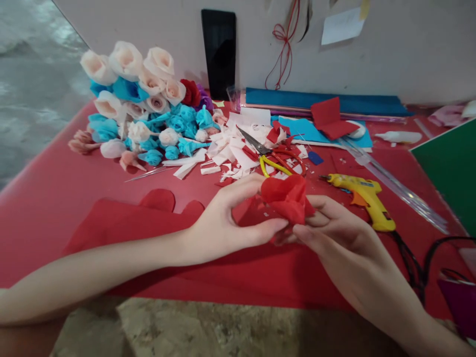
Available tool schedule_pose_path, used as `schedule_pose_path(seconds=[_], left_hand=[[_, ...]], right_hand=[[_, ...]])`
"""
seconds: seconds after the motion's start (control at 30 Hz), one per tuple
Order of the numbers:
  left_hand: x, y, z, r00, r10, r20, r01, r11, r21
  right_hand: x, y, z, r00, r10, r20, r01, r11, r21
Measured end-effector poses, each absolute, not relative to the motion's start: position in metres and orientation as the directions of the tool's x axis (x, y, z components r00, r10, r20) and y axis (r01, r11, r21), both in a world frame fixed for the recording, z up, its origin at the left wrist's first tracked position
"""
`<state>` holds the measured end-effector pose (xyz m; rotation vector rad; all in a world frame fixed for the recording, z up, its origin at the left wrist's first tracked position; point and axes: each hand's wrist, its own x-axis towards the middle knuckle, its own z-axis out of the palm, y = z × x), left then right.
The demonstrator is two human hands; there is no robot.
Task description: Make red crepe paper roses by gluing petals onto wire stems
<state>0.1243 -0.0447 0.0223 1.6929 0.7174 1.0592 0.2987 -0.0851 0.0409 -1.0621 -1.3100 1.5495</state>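
Note:
A red paper flower (288, 194) is held up over the front of the red table, between my two hands. My left hand (238, 213) pinches its near left side, thumb in front and fingers curved behind. From the right, my right hand (338, 233) grips the flower's lower end with thumb and fingers. Its base is partly hidden by my fingertips. Below and left of my hands lies red crepe paper (126, 223) with rounded cut pieces. Just beyond the flower rest scissors (264, 149) with yellow and red handles.
Several finished paper flowers (126, 59) are heaped at the back left. White paper scraps (230, 148) spread across the middle. A yellow glue gun (362, 196) with a black cord lies at right, near clear sticks (401, 183). A black phone-like slab (219, 54) leans on the wall.

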Motion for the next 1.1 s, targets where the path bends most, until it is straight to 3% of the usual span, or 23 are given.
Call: schedule_pose_path(seconds=[0.87,1.1], left_hand=[[0.1236,-0.0461,0.0229,0.490,0.853,0.183,-0.038,-0.189,0.981],[0.1241,-0.0439,0.0260,0.477,0.861,0.175,-0.020,-0.189,0.982]], right_hand=[[0.2925,-0.0824,0.0345,-0.404,0.900,-0.163,-0.190,-0.257,-0.948],[0.2938,-0.0841,0.0335,-0.385,0.905,-0.182,-0.108,-0.241,-0.965]])
